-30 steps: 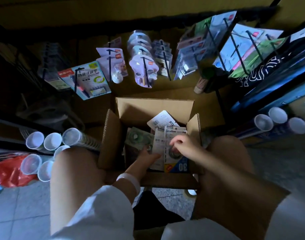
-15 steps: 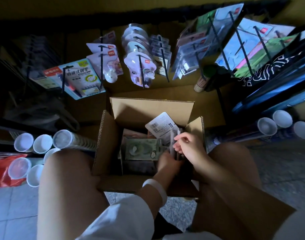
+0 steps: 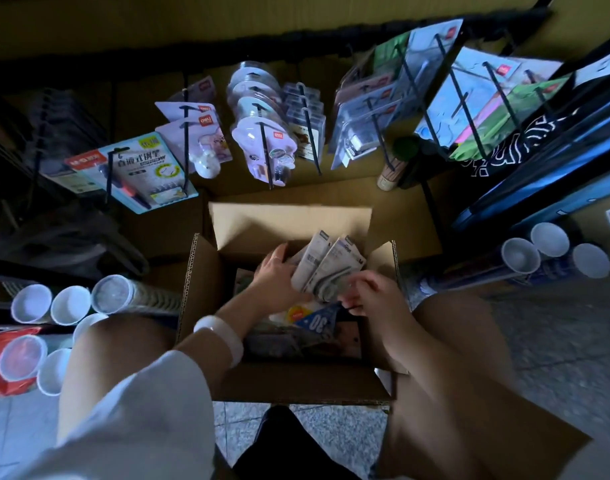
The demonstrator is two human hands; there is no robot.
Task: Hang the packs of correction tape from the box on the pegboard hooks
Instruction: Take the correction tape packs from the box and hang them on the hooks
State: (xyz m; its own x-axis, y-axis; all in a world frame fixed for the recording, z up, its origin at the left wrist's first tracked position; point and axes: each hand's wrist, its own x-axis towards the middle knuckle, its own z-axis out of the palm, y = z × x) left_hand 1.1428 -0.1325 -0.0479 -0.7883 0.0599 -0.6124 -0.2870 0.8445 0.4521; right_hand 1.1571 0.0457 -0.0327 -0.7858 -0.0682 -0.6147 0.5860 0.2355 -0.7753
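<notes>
1. The pegboard (image 3: 331, 26) fills the back of the view, dark and tilted by the wide lens, with black wire hooks (image 3: 267, 157) sticking out, long, thin and stiff. Most already carry glossy blister cards.
2. The box (image 3: 199, 289) sits on the floor between the person's knees: brown corrugated cardboard, flaps standing open, matt and rough at the cut edges.
3. White-capped tubes (image 3: 31, 303) lie stacked to the left of the box, and more on the right, smooth and round.
4. The packs of correction tape (image 3: 326, 268) are inside the box at its far right, a fanned bundle of flat printed cards standing half upright. More packs lie underneath, one with a blue corner marked 30.
5. The left hand (image 3: 276, 280) presses its flat palm and straight fingers against the left face of the bundle, steadying it rather than clasping it.
6. The right hand (image 3: 366, 294) has its fingers curled at the bundle's lower right edge, pinching the cards there as far as I can tell; the contact is blurred.
7. Handling, as I judge it: the packs look light, with thin bendable card and slick plastic fronts, so a stack can slide apart. Best held by the card edges, leaving the hang hole at the top free for a hook.
</notes>
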